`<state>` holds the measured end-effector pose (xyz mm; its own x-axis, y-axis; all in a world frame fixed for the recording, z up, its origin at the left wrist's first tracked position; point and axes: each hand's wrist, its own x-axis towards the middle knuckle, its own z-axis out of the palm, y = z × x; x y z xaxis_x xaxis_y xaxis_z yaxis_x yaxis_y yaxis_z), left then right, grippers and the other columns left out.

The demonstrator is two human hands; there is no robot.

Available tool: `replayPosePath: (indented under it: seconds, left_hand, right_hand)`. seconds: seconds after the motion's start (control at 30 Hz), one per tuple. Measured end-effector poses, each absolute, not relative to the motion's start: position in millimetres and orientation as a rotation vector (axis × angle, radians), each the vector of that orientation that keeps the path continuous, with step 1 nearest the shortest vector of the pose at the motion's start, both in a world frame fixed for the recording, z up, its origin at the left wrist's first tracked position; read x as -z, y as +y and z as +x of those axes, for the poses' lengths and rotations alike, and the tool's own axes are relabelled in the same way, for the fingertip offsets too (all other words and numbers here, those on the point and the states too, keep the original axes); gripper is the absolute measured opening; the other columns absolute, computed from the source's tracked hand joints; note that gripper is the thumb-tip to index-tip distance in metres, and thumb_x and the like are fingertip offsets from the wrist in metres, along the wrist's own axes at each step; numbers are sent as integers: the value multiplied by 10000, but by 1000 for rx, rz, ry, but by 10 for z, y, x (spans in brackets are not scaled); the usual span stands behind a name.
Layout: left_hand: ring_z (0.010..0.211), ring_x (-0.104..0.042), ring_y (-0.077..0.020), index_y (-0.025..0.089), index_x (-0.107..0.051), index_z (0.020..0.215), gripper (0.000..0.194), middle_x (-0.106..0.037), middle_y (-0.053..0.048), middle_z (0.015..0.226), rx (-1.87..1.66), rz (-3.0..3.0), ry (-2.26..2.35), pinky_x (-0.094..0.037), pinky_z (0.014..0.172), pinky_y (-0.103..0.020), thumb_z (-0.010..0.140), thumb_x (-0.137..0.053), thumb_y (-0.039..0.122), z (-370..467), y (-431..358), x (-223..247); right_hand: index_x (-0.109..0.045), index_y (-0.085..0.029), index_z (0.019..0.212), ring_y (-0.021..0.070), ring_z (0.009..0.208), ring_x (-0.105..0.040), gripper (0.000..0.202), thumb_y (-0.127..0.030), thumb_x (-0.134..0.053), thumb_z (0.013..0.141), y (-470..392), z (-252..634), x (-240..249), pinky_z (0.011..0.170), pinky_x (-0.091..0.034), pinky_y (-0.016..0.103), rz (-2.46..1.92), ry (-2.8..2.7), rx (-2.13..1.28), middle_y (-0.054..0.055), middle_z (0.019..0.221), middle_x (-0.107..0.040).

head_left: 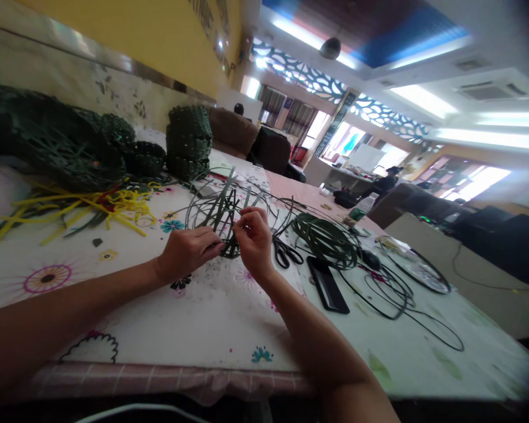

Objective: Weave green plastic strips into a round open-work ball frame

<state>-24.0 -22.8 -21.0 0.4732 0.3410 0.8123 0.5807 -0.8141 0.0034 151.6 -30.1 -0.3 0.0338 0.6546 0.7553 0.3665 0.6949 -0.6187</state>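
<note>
A small, partly woven basket (pixel 230 249) of dark green strips stands on the flowered tablecloth, its loose strips fanning up and outward. My left hand (pixel 190 252) is closed on the basket's near left side, thumb and fingers pressed together at its rim. At the right side my right hand (pixel 254 238) pinches the green strips between thumb and fingertips. The exact strip in each grip is partly hidden by the fingers. Black-handled scissors (pixel 287 254) lie just right of my right hand.
Finished green baskets (pixel 188 141) and yellow strips (pixel 126 217) sit at the left. To the right lie a coil of green strip (pixel 326 238), a black phone (pixel 328 285), a bottle (pixel 364 207) and loose looping strips. A person (pixel 388 179) is in the background.
</note>
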Motion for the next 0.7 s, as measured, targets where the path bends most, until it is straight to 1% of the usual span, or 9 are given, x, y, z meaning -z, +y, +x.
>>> replayPosePath:
  seconds: [0.07, 0.13, 0.23, 0.3, 0.37, 0.5, 0.57, 0.63, 0.7]
  left_hand:
    - [602, -582, -87, 175, -652, 789, 244, -662, 13, 737, 1278, -2474, -824, -370, 549, -222, 973, -545, 295, -228, -231, 208]
    - [611, -584, -87, 176, -658, 783, 244, -668, 16, 738, 1306, -2489, -860, -375, 559, -223, 967, -555, 299, -218, -234, 202]
    - [617, -591, -84, 181, -669, 768, 254, -676, 22, 731, 1369, -2499, -920, -382, 567, -219, 961, -563, 309, -209, -239, 195]
    - [631, -601, -84, 185, -674, 771, 256, -682, 23, 736, 1401, -2505, -947, -385, 574, -216, 960, -564, 318, -209, -244, 196]
    - [646, -609, -86, 186, -673, 774, 253, -683, 24, 743, 1402, -2520, -955, -383, 580, -216, 959, -562, 317, -211, -250, 201]
    - [633, -597, -97, 179, -654, 751, 284, -666, 15, 719, 1364, -2504, -957, -358, 566, -229, 967, -529, 312, -216, -254, 212]
    - [638, -598, -105, 175, -656, 767, 308, -667, 3, 720, 1339, -2477, -945, -353, 562, -233, 984, -497, 326, -220, -249, 216]
    - [644, -603, -107, 171, -657, 785, 318, -675, -5, 734, 1310, -2461, -932, -358, 567, -230, 997, -477, 326, -218, -241, 220]
    - [637, -599, -104, 168, -646, 774, 316, -679, -5, 733, 1304, -2444, -920, -362, 570, -227, 997, -481, 318, -209, -234, 226]
  right_hand:
    - [-506, -208, 800, 130, 816, -535, 127, -85, -514, 829, -316, 1540, -29, 572, -460, 242, -852, -1653, -241, 61, 1074, -507]
    - [-524, -215, 831, 139, 817, -551, 133, -88, -495, 854, -340, 1574, -55, 597, -483, 269, -854, -1738, -139, 72, 1100, -519]
    - [-545, -238, 904, 183, 903, -575, 154, -104, -470, 892, -403, 1634, -110, 727, -526, 355, -868, -1791, 82, 86, 1136, -542]
    - [-555, -255, 946, 225, 991, -576, 159, -116, -495, 895, -472, 1667, -169, 841, -514, 430, -886, -1744, 241, 87, 1143, -561]
    - [-560, -268, 973, 242, 1007, -580, 173, -119, -524, 891, -553, 1677, -221, 895, -482, 463, -867, -1712, 371, 75, 1079, -600]
    - [-551, -257, 979, 189, 773, -597, 171, -115, -482, 914, -668, 1628, -169, 744, -491, 368, -705, -1969, 361, 29, 809, -633]
    - [-567, -243, 987, 182, 787, -611, 196, -109, -442, 920, -679, 1614, -58, 721, -489, 348, -687, -2165, 359, 44, 864, -676]
    - [-589, -225, 1020, 191, 893, -624, 221, -110, -425, 927, -675, 1637, 61, 760, -488, 354, -695, -2283, 464, 75, 1018, -707]
    - [-604, -213, 1046, 197, 959, -617, 225, -121, -422, 950, -676, 1684, 149, 748, -476, 349, -696, -2376, 603, 83, 1088, -706]
